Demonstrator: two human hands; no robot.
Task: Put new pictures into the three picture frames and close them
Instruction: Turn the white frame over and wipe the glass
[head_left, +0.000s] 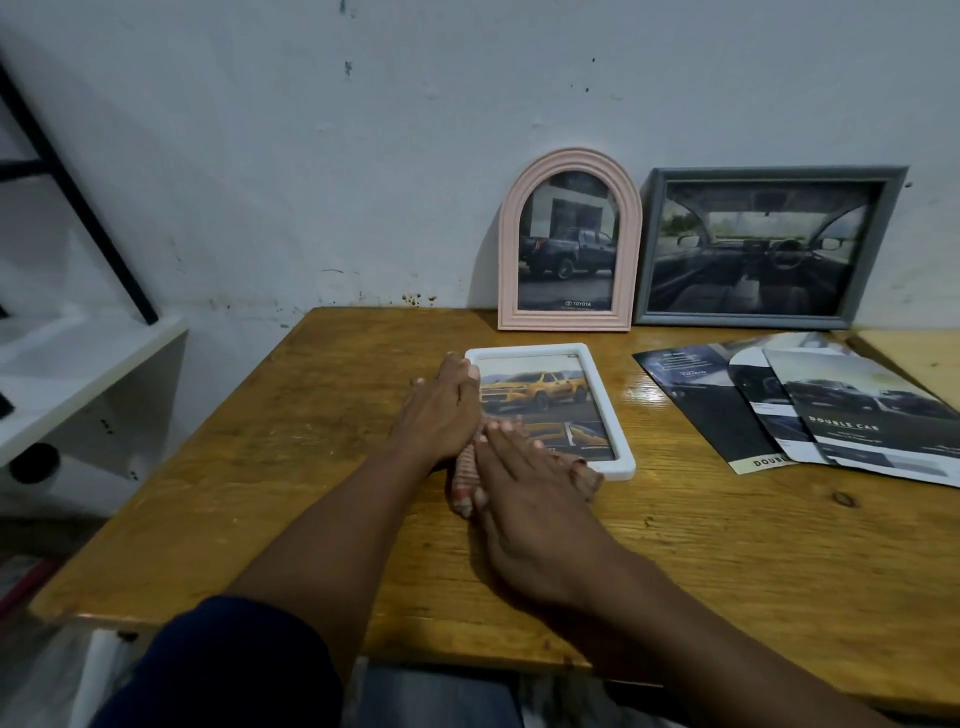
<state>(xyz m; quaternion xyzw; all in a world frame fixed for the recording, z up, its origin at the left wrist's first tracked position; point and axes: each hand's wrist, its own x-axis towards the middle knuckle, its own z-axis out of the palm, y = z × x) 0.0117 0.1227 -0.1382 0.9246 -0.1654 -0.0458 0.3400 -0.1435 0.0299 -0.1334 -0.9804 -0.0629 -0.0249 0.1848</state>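
A white picture frame (613, 410) lies flat on the wooden table (270, 467), face up, showing a yellow truck picture. My left hand (441, 410) grips the frame's left edge. My right hand (524, 483) lies over its near left corner, fingers curled at the near edge. A reddish ribbed thing (464, 486) shows under my right hand; I cannot tell what it is. A pink arched frame (571, 161) with a dark truck picture and a grey frame (649, 249) with a car-interior picture lean upright against the wall.
Several loose brochure sheets (831, 410) are fanned out on the table to the right of the white frame. A white shelf (78, 374) with a black diagonal bar stands left of the table. A lighter surface (919, 358) adjoins at far right.
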